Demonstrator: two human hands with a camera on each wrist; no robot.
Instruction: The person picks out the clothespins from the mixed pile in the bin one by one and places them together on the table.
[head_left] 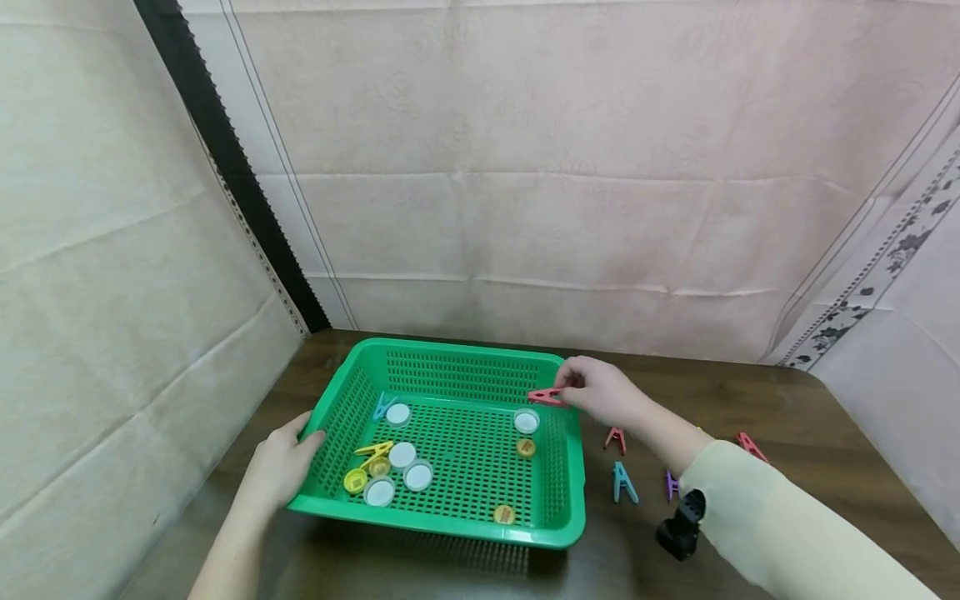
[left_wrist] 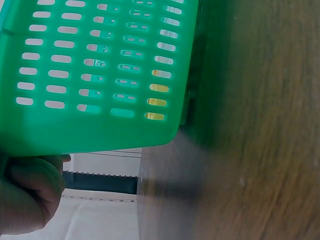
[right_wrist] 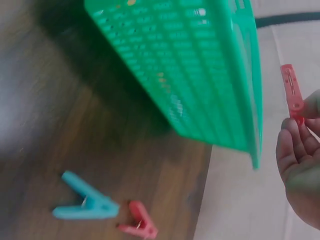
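We grip the left rim of the green perforated plastic basket (head_left: 465,348) with our left hand (head_left: 279,462), while our right hand (head_left: 603,392) pinches a red plastic clothespin (head_left: 543,397) over the basket's right end. To do this well, we should hold the basket firm, bring the clothespin down inside the rim before parting our fingers, and avoid knocking the round white disc (head_left: 527,421) lying nearby.

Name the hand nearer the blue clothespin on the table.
Right: the right hand hovers beyond the blue clothespin; the left hand is across the basket, gripping its left side.
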